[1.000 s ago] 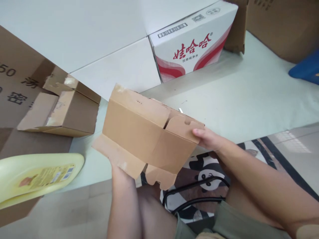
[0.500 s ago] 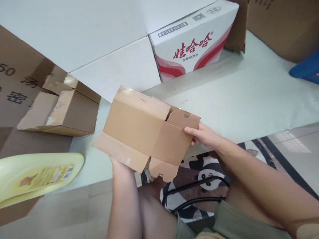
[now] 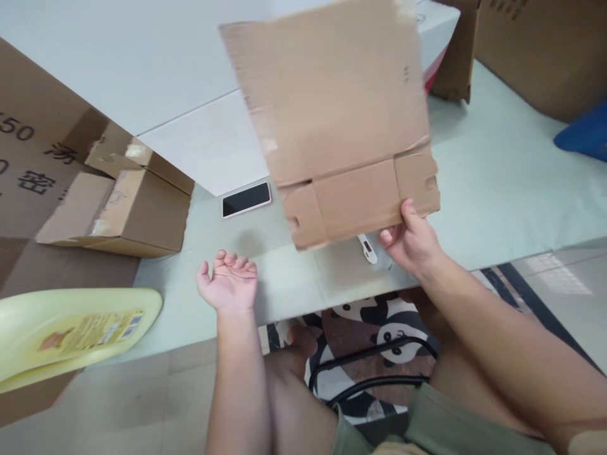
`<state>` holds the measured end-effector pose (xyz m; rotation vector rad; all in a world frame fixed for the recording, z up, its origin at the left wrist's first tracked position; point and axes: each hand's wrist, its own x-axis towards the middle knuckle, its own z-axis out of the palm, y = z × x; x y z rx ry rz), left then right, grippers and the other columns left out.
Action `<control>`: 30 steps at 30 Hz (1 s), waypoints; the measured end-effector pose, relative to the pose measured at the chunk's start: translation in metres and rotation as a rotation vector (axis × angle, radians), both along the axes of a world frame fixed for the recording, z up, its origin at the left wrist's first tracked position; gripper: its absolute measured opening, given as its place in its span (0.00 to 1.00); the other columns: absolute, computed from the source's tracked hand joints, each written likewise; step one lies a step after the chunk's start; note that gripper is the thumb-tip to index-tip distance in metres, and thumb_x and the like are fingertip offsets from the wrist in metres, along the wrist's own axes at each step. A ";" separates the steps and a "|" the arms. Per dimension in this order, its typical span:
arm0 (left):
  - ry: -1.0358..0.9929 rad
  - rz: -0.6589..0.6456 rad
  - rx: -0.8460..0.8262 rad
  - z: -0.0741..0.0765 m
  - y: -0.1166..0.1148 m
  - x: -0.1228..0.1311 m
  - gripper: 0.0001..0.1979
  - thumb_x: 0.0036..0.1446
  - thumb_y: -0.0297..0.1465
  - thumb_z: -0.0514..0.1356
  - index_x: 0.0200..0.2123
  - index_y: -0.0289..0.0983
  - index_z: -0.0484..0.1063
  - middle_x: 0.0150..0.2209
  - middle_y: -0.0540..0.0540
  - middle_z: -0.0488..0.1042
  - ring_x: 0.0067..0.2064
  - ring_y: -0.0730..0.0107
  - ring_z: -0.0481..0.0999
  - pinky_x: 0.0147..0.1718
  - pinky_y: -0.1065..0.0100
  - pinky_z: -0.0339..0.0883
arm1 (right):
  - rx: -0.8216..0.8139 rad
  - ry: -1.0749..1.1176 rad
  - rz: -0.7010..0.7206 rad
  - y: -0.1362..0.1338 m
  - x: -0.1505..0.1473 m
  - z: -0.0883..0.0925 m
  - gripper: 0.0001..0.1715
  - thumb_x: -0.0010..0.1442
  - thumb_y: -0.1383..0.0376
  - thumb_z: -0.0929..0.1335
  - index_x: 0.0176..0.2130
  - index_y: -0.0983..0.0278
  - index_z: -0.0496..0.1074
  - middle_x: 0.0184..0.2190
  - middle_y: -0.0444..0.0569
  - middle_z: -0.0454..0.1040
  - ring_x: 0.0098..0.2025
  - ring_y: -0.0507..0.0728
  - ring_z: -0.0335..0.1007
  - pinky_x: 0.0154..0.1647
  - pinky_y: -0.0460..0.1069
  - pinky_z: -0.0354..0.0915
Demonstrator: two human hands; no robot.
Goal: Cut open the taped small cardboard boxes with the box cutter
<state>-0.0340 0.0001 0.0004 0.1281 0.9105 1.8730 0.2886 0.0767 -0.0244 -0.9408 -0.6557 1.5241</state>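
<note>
Pinching the carton's (image 3: 341, 107) lower edge, the right hand (image 3: 413, 245) holds it above the tabletop (image 3: 512, 189). Near the phone (image 3: 246, 200), the left hand (image 3: 230, 284) is empty, loosely curled.

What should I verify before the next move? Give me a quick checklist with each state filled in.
1. Right hand has the cardboard: ok, thumb over the near edge.
2. Left hand free: ok, palm up, holding nothing.
3. Both hands on the cardboard: not ok, only the right holds it.
4. Phone in plain view: ok, lying on the table beyond the left hand.
5. Small white tool fully visible: not ok, its far end is hidden behind the cardboard.
6. Cardboard clear of the red-and-white carton behind it: cannot tell, the cardboard blocks the view.
</note>
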 end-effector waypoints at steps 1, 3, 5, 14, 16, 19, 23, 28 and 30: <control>0.000 0.002 0.002 0.001 0.000 0.001 0.20 0.63 0.46 0.49 0.29 0.38 0.68 0.21 0.51 0.66 0.20 0.73 0.65 0.20 0.70 0.58 | 0.015 -0.014 -0.001 0.001 0.000 -0.001 0.30 0.51 0.40 0.73 0.45 0.55 0.70 0.40 0.42 0.78 0.22 0.48 0.69 0.17 0.45 0.62; -0.016 0.016 -0.012 0.004 0.001 0.006 0.20 0.63 0.45 0.48 0.28 0.37 0.68 0.21 0.51 0.65 0.19 0.73 0.65 0.20 0.70 0.58 | 0.020 -0.048 0.027 0.002 0.000 -0.004 0.29 0.55 0.39 0.71 0.46 0.56 0.70 0.41 0.44 0.79 0.24 0.50 0.73 0.19 0.46 0.65; -0.033 0.030 -0.034 0.007 0.003 0.011 0.21 0.63 0.45 0.46 0.28 0.37 0.67 0.21 0.51 0.64 0.19 0.74 0.64 0.19 0.70 0.57 | 0.003 -0.044 0.058 0.003 -0.001 -0.005 0.30 0.57 0.38 0.68 0.46 0.57 0.71 0.41 0.46 0.80 0.28 0.53 0.77 0.23 0.48 0.69; -0.063 0.016 -0.060 0.013 0.007 0.020 0.21 0.64 0.43 0.44 0.27 0.37 0.65 0.20 0.52 0.61 0.18 0.73 0.62 0.18 0.70 0.56 | 0.112 -0.050 -0.100 0.005 -0.002 -0.004 0.24 0.56 0.42 0.72 0.35 0.57 0.67 0.18 0.37 0.65 0.19 0.52 0.68 0.29 0.50 0.74; -0.063 0.015 -0.060 0.013 0.007 0.021 0.21 0.64 0.43 0.43 0.26 0.37 0.65 0.20 0.52 0.61 0.18 0.73 0.61 0.17 0.70 0.56 | 0.100 -0.067 -0.167 0.005 -0.001 -0.004 0.25 0.54 0.44 0.74 0.30 0.57 0.62 0.13 0.32 0.54 0.13 0.49 0.59 0.25 0.50 0.72; -0.062 0.014 -0.060 0.015 0.008 0.023 0.22 0.64 0.43 0.43 0.26 0.37 0.65 0.20 0.53 0.60 0.17 0.74 0.61 0.17 0.71 0.55 | 0.084 -0.068 -0.251 0.007 -0.002 -0.002 0.25 0.54 0.47 0.74 0.30 0.57 0.59 0.12 0.29 0.49 0.11 0.48 0.53 0.22 0.48 0.71; -0.051 0.011 -0.068 0.014 0.008 0.023 0.21 0.63 0.42 0.42 0.26 0.37 0.65 0.20 0.53 0.60 0.17 0.74 0.61 0.17 0.71 0.56 | 0.113 0.013 -0.207 0.008 -0.002 0.006 0.21 0.52 0.57 0.76 0.36 0.56 0.63 0.22 0.34 0.67 0.28 0.50 0.75 0.32 0.45 0.73; -0.022 0.010 -0.062 0.011 0.008 0.023 0.17 0.59 0.41 0.47 0.26 0.37 0.65 0.20 0.53 0.60 0.18 0.75 0.61 0.17 0.72 0.55 | 0.110 0.057 -0.086 0.003 0.003 0.008 0.21 0.48 0.62 0.72 0.42 0.53 0.65 0.35 0.38 0.76 0.41 0.54 0.78 0.39 0.49 0.72; 0.024 -0.001 -0.063 0.009 0.009 0.021 0.14 0.55 0.41 0.50 0.26 0.37 0.65 0.20 0.53 0.59 0.18 0.76 0.60 0.18 0.72 0.56 | 0.108 0.062 -0.044 0.002 0.004 0.006 0.24 0.47 0.61 0.71 0.45 0.51 0.65 0.42 0.40 0.76 0.47 0.57 0.77 0.43 0.52 0.73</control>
